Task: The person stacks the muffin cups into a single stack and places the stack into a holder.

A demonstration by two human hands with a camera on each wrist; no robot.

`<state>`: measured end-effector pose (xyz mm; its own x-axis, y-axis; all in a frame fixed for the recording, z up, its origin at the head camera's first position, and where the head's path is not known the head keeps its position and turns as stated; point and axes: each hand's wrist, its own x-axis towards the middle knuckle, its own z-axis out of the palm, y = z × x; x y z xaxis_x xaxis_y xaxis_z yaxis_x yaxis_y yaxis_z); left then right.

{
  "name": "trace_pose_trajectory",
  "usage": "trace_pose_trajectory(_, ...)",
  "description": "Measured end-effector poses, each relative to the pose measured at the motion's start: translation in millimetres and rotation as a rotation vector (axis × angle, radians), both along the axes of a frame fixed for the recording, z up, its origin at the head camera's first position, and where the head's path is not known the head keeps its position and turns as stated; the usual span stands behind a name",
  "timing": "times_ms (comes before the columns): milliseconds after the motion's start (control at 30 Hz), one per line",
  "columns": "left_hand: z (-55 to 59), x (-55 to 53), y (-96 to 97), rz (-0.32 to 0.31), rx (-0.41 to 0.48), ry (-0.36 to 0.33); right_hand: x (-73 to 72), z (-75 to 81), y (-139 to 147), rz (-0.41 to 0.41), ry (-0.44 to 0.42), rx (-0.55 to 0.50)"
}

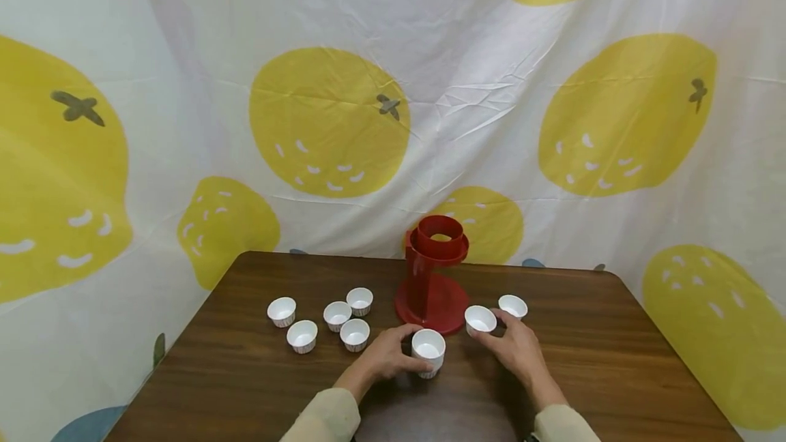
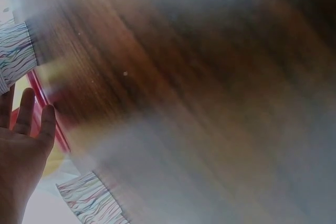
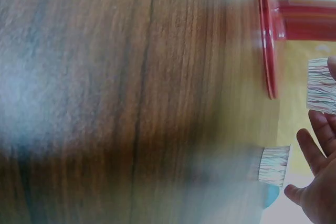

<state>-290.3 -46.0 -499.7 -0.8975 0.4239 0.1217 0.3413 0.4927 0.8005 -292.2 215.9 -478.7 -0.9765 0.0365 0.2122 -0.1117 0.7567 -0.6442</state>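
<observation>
Dial set with the held stack at centre, 12 toward the far table edge.

Left hand (image 1: 387, 355): grasping, thumb and fingers curved round the stacked white cups (image 1: 428, 344), one seated in another, mouths up. Whether the stack bears on the table (image 1: 583, 353), cannot tell.

Right hand (image 1: 514, 348): grasping, a single white cup (image 1: 481, 320) pinched between thumb and fingers at 2 o'clock, roughly upright; right wrist view shows its bottom raised off the wood.

Far white cup (image 1: 512, 307): standing upright, also near 2 o'clock, just beyond the right hand's fingers.

Red stand (image 1: 419, 288): at 12 o'clock, round base, upright post, ring-shaped holder on top. Nearest base edge lies between the two hands.

Five loose cups, all mouth up, between 9 and 11 o'clock: three close together (back cup (image 1: 359, 301), middle cup (image 1: 337, 317), front cup (image 1: 355, 335)), two farther out (near outer cup (image 1: 302, 337), far outer cup (image 1: 282, 312)). Wrist views: cup sides carry thin wavy coloured lines.

Backdrop: white cloth (image 1: 467, 121) printed with yellow lemons, beyond 12 o'clock
</observation>
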Motion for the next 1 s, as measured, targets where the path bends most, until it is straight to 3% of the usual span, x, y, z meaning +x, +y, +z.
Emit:
trace_pose_trajectory(500, 0.7, 3.0, 0.3, 0.009, 0.0, 0.0, 7.0, 17.6, -19.1, 0.06, 0.064, -0.068)
trace_pose_trajectory(1000, 2.3, -0.1, -1.5, 0.002, -0.022, -0.015, 11.8, 37.7, -48.4, 0.138, 0.139, -0.046)
